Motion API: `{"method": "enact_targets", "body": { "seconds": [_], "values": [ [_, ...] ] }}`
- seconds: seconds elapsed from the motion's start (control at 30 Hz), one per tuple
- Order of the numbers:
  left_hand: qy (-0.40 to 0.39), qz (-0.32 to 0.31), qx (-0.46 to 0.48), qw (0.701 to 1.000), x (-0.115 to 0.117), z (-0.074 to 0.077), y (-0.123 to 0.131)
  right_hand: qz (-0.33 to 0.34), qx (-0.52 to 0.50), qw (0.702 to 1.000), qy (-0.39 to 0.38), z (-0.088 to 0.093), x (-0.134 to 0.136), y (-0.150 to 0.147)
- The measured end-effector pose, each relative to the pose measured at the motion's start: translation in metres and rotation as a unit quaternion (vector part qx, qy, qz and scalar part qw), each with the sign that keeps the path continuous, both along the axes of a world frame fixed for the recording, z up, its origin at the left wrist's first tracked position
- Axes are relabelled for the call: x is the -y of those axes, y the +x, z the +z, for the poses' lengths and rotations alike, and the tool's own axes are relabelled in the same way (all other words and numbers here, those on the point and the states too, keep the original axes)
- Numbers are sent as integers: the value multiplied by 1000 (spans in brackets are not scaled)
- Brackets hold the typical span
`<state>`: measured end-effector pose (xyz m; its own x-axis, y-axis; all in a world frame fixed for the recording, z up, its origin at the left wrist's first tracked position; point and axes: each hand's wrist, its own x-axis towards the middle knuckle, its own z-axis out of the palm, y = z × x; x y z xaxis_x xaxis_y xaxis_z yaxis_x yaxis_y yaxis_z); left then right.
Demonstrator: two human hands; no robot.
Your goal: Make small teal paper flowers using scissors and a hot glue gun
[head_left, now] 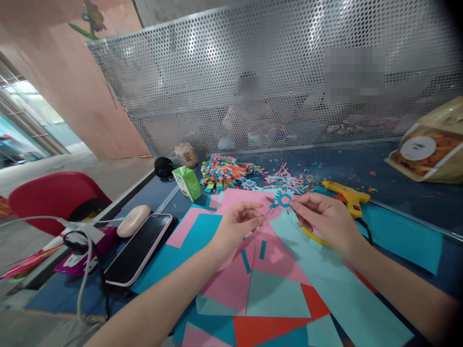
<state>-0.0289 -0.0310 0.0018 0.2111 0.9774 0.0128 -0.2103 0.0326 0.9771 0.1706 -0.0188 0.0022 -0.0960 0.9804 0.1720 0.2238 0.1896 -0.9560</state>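
Note:
My right hand [323,214] is closed in a pinch on the edge of a small blue paper flower [282,198] with an open centre and short petals. Facing it, my left hand [240,222] has thumb and forefinger together around a thin strip [268,212] that reaches toward the flower. Below my right hand shows the yellow handle of scissors [314,237]; whether the fingers touch it I cannot tell. Two short blue paper strips [262,249] lie on the pink paper [231,289] beneath my hands.
A yellow glue gun [347,196] lies behind my right hand. Farther back are piled paper flowers [222,171], a green drink carton [187,183] and a snack bag [430,144]. A phone [139,250] and cables [87,270] sit at left. A perforated metal screen [217,82] borders the table.

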Motion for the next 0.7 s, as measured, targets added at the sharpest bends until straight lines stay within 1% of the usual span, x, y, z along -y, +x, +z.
{"method": "enact_targets", "body": {
  "seconds": [0.13,0.47,0.7],
  "values": [
    [2,0,-4,1000,0,-2,1,-6,-10,1000,-6,0,-2,2],
    [-2,-2,-22,1000,2,-1,1,-2,-11,1000,-19,2,-3,2],
    [12,-1,-7,1000,2,-2,0,0,-25,999,-29,3,-3,1]
  ]
}}
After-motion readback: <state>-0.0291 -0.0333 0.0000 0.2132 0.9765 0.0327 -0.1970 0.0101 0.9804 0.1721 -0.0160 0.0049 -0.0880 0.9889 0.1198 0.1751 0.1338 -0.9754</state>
